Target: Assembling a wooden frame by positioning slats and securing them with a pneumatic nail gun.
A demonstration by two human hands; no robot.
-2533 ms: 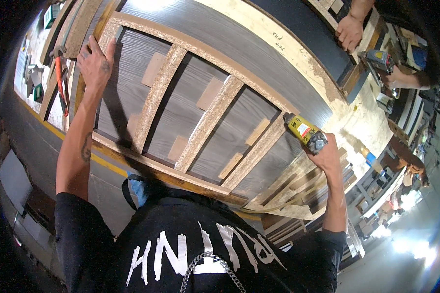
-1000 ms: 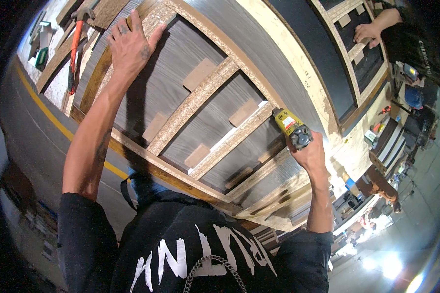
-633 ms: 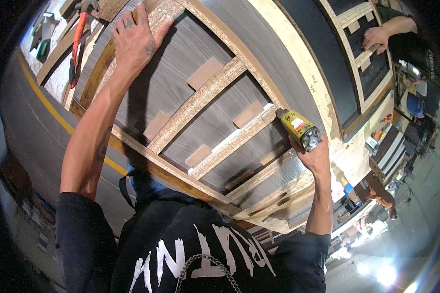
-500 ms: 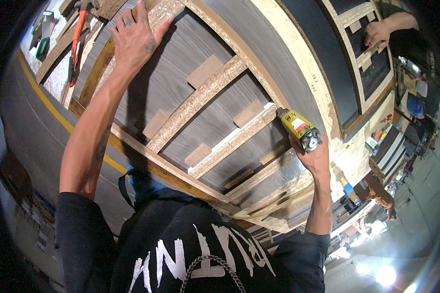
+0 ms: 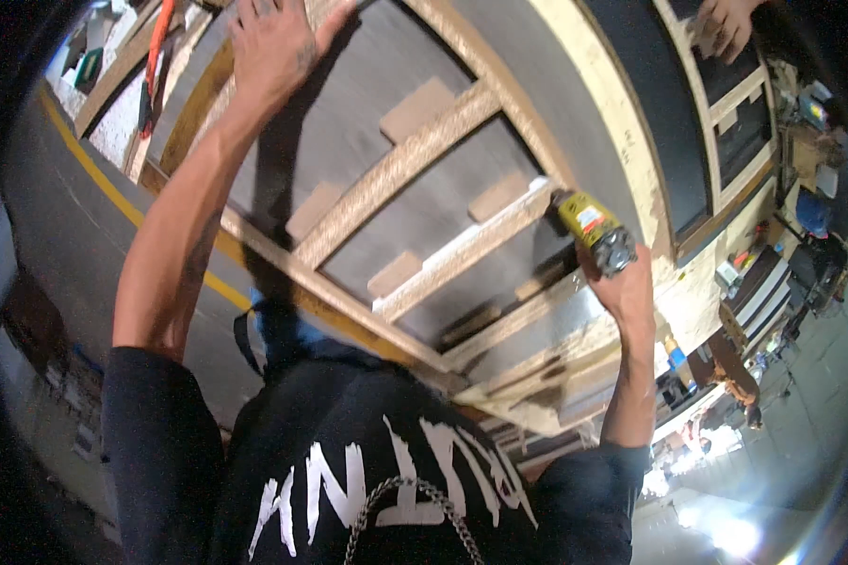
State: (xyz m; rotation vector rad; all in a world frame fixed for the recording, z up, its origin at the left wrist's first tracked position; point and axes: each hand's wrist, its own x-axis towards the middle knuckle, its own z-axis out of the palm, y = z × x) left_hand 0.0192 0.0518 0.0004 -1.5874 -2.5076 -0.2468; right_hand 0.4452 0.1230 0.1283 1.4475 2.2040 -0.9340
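Observation:
My left hand (image 5: 273,56) lies fingers spread on the far left part of a chipboard frame (image 5: 400,174), which sits on a grey wood-grain panel (image 5: 386,56). In my right hand (image 5: 627,287) is a yellow nail gun (image 5: 589,221) with a black end cap. Its nose meets the frame's right rail, where a crossbar (image 5: 471,250) joins. A white strip (image 5: 433,261) runs along that crossbar. Small brown blocks, such as this block (image 5: 416,108), lie against the crossbars. My fingers around the gun's grip are mostly hidden.
An orange-handled hammer (image 5: 158,47) lies at the far left. Another person's hand (image 5: 723,28) is over a second frame (image 5: 714,160) on a dark panel at the far right. A pale board edge (image 5: 631,122) runs between the panels. Tools and scraps crowd the right side.
The view has shifted slightly, so the frame appears farther right. My left hand stays on the frame and the nail gun stays at the rail joint. The other person's hand has moved farther away.

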